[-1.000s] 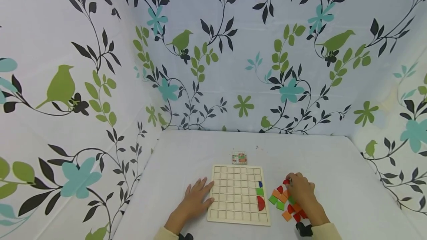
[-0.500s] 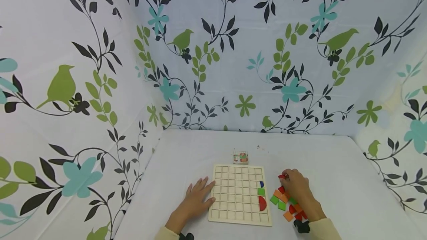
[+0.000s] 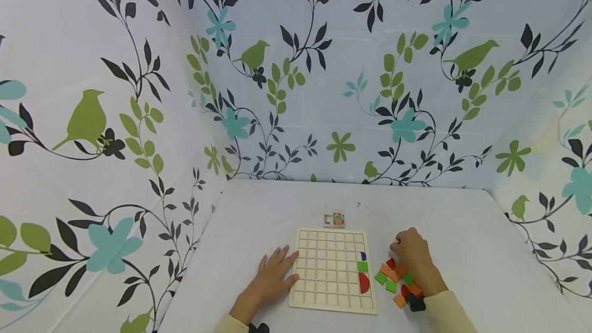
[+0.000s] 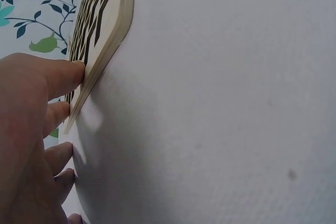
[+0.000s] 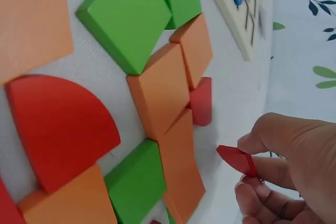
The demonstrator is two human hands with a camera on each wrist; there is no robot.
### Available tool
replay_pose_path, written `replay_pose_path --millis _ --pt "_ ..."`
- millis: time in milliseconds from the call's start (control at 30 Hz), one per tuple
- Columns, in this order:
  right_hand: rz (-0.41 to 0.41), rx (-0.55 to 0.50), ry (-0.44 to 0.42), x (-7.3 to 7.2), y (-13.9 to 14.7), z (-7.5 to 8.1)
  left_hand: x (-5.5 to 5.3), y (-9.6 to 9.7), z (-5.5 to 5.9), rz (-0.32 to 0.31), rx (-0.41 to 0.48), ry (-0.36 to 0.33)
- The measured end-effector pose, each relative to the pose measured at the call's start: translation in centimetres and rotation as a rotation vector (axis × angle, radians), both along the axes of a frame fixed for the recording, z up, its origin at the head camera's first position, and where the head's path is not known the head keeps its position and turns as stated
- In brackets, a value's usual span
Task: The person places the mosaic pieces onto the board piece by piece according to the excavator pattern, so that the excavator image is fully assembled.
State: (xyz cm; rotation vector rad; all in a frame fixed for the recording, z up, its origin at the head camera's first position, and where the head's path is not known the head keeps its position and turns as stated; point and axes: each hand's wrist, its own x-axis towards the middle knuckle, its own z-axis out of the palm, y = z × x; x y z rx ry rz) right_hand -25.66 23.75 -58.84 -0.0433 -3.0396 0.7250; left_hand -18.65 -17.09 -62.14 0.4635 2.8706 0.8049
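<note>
A pale wooden grid board (image 3: 319, 271) lies on the table. My left hand (image 3: 272, 277) rests flat at its left side, fingers spread; in the left wrist view the thumb (image 4: 68, 74) touches the board's edge. My right hand (image 3: 411, 248), just beyond a pile of loose pieces, pinches a red quarter-circle block (image 5: 239, 160) between thumb and fingertips. In the head view the fingers mostly hide that block. On the board's right columns sit a small blue piece (image 3: 363, 256), a green square (image 3: 363, 266) and a red half-round shape (image 3: 364, 282).
Right of the board lie several loose blocks: orange squares (image 5: 160, 90), green squares (image 5: 126, 19) and red quarter-circles (image 5: 63, 129). A small patterned card (image 3: 334, 218) lies behind the board. Flowered cloth (image 3: 296, 91) hangs around the table.
My right hand has drawn the red block away from the pile toward the back, and its wrist has turned so the block is less visible. The left hand stays in place.
</note>
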Motion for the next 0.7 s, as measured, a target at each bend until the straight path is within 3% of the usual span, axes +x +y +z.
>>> replay_pose_path --millis 133,267,500,700 --pt "0.053 0.07 0.057 -0.8 -0.2 -0.9 0.0 0.0 0.0 -0.001 0.001 0.003" --pt "0.072 0.096 0.039 -1.4 -0.7 -1.6 0.0 0.0 -0.2 -0.003 -0.002 0.005" --pt "0.051 -0.039 -0.101 -1.0 -1.5 -0.9 0.0 0.0 0.0 -0.002 0.001 0.001" --pt "0.087 -0.067 -0.116 -0.2 -1.3 -0.2 0.1 0.0 0.2 -0.005 0.004 0.002"
